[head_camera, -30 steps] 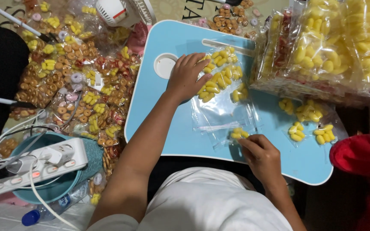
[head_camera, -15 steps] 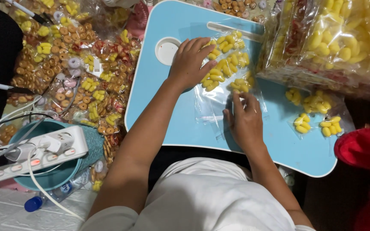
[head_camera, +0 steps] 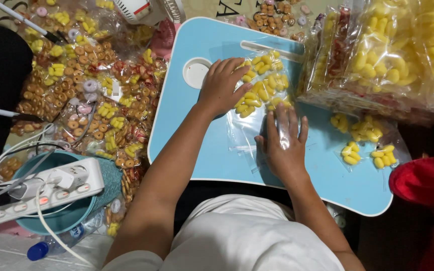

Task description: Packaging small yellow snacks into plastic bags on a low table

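Your left hand (head_camera: pixel 222 90) lies flat, fingers spread, pressing the clear bags of yellow candy (head_camera: pixel 262 88) on the blue lap table (head_camera: pixel 197 140). Your right hand (head_camera: pixel 283 145) rests open-palmed just below them, grasping nothing.

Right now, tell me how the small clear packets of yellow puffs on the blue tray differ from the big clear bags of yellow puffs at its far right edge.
The small clear packets hold only a few yellow puffs each; the big clear bags are stuffed full. The packets lie flat and apart on the light blue plastic lap tray; the bags are heaped together, overhanging its edge. Both are transparent plastic holding the same yellow puffs.
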